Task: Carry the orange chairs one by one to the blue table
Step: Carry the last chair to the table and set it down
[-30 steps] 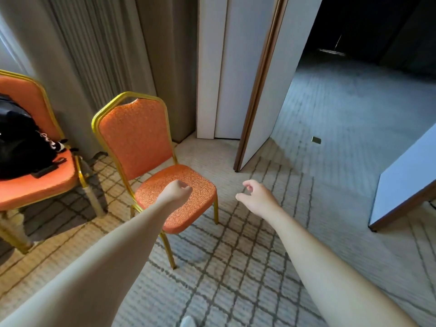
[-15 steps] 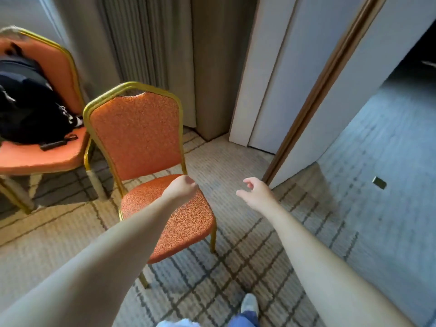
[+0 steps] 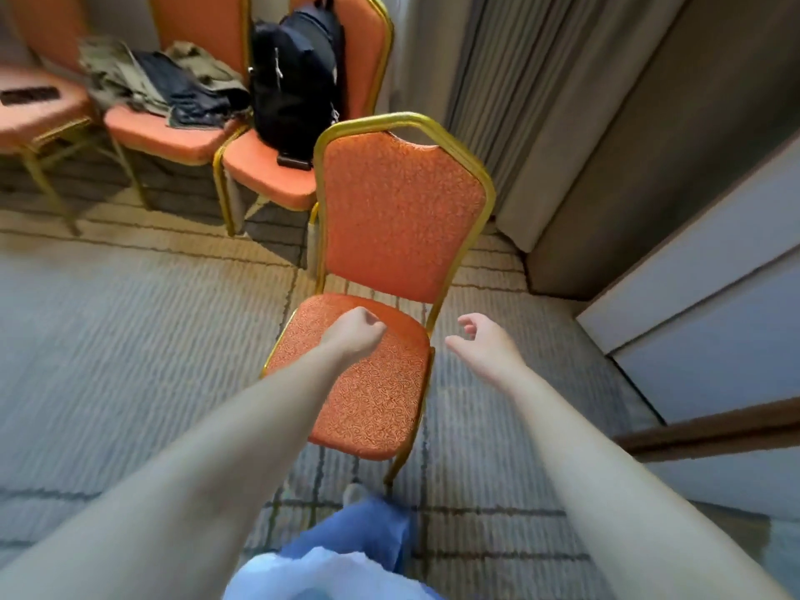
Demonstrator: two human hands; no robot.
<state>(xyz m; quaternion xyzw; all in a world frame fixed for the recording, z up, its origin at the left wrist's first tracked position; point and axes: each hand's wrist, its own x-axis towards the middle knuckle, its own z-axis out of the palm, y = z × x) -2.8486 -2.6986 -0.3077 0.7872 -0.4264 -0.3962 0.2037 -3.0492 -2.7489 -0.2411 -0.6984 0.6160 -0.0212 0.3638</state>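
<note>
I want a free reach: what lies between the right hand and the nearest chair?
Nothing stands there. In the head view, only carpet shows between the right hand and the chair.

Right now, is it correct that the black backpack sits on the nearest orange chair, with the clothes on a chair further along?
Not quite: the head view shows the black backpack on the second chair, just behind the nearest orange chair. The clothes do lie on a third chair further along.
</note>
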